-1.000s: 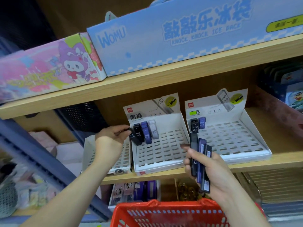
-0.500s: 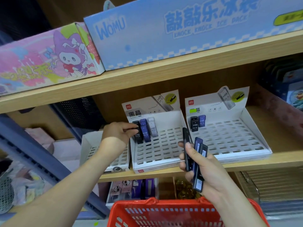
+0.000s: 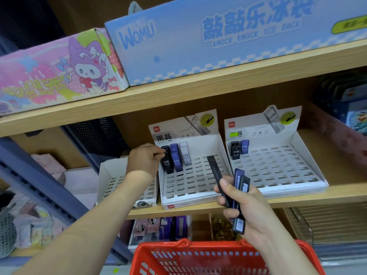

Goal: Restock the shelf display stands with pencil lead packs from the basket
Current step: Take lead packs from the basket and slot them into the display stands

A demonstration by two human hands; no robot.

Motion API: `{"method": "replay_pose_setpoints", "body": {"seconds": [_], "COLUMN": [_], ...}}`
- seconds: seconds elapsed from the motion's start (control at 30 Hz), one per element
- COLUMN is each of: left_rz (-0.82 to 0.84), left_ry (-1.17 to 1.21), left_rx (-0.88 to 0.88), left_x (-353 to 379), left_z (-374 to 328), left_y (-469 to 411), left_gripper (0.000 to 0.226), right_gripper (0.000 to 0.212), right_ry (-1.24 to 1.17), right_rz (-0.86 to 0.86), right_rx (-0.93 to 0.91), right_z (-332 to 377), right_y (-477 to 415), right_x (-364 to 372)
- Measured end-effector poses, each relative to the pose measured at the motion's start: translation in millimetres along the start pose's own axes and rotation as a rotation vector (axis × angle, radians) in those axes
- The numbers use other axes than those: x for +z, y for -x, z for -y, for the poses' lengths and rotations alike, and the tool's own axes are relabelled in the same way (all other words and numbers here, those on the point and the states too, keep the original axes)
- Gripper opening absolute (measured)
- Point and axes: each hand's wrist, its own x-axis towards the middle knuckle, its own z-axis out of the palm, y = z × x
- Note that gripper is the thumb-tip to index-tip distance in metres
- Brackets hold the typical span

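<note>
Wooden shelf (image 3: 198, 92): the black lead pack (image 3: 166, 161), tilted a second ago, now stands in the middle display stand (image 3: 198, 187)'s back-left column with the left hand (image 3: 146, 159) pinching its top, while the right hand (image 3: 244, 203) at the stand's front grips three spare packs (image 3: 241, 181), one thumbed forward, probably next in.

The left grip (image 3: 146, 159) pinches the upper end of a black lead pack (image 3: 167, 162) in the back row of the middle display stand (image 3: 188, 201). Just right of its fingertips, a purple pack (image 3: 176, 158) and a clear pack (image 3: 185, 153) stand side by side. The right grip (image 3: 246, 203), lower and to the right, holds three packs fanned upward: a black one (image 3: 215, 173), a purple one (image 3: 238, 175) and a dark one (image 3: 243, 186). Beyond it is the right stand (image 3: 288, 189), and below it the red basket (image 3: 188, 245).
</note>
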Motion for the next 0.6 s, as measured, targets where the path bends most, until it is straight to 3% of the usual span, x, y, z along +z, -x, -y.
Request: {"method": "replay_pose_setpoints", "body": {"seconds": [0.17,0.3,0.4,0.5,0.6], "left_rz": [0.006,0.255,0.419,0.373,0.217], "left_ry": [-0.002,0.639,0.731,0.747,0.869], "left_rx": [-0.018,-0.132,-0.053,-0.072,-0.179], "left_x": [-6.0,-31.3,-37.4,-32.6,-33.0], "left_z": [-11.3,-47.2,-61.0,-63.4,-61.6], "left_y": [11.3,45.2,71.5,81.8,85.1], "left_gripper": [0.024,0.034,0.037,0.03,0.015], "right_gripper": [0.02,0.015,0.026,0.03,0.044], "right_ry": [0.029,0.021,0.044,0.06,-0.052], "right_rz": [0.003,0.031,0.097,0.155,0.204], "right_rx": [0.003,0.039,0.105,0.176,0.214], "right_z": [-0.7,1.3,2.5,2.3,4.7], "right_y": [0.5,1.9,5.9,9.1,10.7], "right_x": [1.4,0.9,3.4,5.6,6.1]}}
